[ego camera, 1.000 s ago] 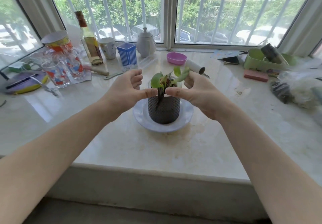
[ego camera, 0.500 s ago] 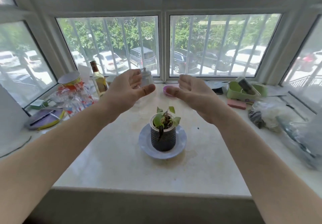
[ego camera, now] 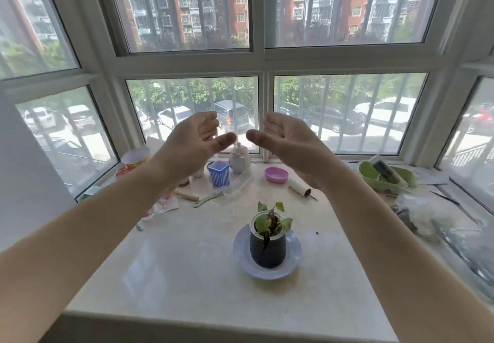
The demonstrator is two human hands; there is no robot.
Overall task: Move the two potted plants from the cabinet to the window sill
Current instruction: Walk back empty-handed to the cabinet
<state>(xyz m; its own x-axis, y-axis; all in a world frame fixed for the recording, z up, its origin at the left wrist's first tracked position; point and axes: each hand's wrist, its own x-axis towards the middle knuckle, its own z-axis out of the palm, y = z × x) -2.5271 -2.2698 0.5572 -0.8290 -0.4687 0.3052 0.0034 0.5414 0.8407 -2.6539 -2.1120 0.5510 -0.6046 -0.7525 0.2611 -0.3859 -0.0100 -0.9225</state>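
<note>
Spread and empty, left hand (ego camera: 192,142) and right hand (ego camera: 288,142) hover with palms facing
Nothing is gripped, likely because the potted plant (ego camera: 268,241) already stands upright on its blue saucer (ego camera: 240,258) on the window sill (ego camera: 173,276), placed in the daylight; it sits well below the hands, touching neither, slightly toward the right one

Looks through a white-framed bay window (ego camera: 263,59) with pale vertical bars (ego camera: 235,94). Shows red-brick apartment blocks (ego camera: 213,3), trees (ego camera: 187,91), parked cars (ego camera: 382,110) in daylight.
</note>
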